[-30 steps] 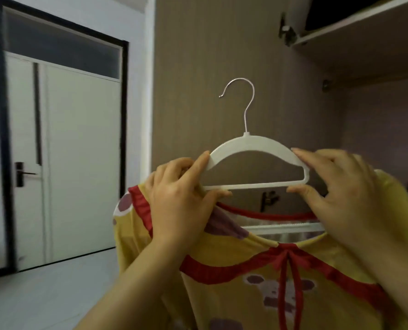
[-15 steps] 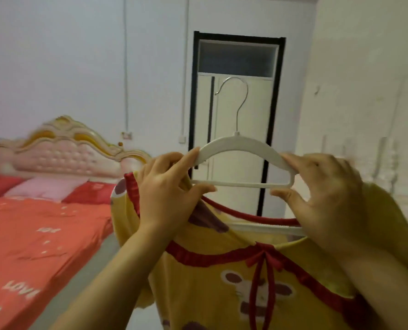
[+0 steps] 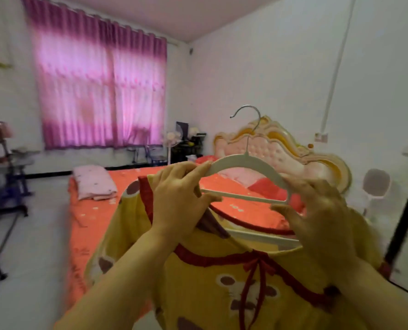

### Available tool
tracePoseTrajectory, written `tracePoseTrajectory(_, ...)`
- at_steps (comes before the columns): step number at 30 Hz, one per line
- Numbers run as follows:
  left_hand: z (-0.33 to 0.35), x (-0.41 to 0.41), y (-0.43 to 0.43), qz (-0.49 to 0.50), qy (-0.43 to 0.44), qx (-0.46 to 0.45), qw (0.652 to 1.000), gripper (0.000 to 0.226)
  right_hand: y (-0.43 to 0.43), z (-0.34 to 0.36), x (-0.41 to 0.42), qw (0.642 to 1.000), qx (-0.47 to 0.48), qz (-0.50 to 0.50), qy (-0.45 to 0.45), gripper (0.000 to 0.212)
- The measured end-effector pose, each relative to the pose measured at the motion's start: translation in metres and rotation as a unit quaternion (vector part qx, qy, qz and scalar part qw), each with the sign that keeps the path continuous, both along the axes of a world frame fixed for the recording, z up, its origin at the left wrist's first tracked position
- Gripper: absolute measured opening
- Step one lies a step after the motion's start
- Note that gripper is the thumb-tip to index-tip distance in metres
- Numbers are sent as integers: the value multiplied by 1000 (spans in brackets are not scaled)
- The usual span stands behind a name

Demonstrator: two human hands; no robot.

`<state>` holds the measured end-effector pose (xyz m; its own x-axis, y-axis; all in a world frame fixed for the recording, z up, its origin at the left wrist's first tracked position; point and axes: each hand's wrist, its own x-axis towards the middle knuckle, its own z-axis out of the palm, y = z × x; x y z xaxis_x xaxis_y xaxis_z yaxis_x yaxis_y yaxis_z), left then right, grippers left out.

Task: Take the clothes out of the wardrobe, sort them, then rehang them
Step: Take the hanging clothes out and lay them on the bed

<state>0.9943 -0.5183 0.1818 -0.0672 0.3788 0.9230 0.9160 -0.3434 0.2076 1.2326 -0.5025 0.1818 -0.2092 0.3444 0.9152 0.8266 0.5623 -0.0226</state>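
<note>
Both the left hand [image 3: 179, 201] and right hand [image 3: 322, 215] grasp opposite ends of the white hanger [image 3: 245, 163], its long axis crosswise, carrying the yellow garment [image 3: 222, 282] above the bed [image 3: 98, 210] near its foot edge.

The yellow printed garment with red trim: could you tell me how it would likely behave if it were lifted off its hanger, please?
The yellow printed garment with red trim would probably go floppy: it already drapes and sags below the white plastic hanger. It looks light, since the left hand and right hand carry it by fingertips. The thin red bow may dangle and snag.
</note>
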Motion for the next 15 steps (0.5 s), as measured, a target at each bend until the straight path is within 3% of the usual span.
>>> tracePoseTrajectory(8, -31, -108, 12, 154, 4, -15, 988, 63, 87, -26, -125, 987, -15, 159, 1, 55)
tracePoseTrajectory(15, -57, -213, 68, 206, -14, -2, 979, 61, 170, -50, -242, 973, -35, 227, -10, 56)
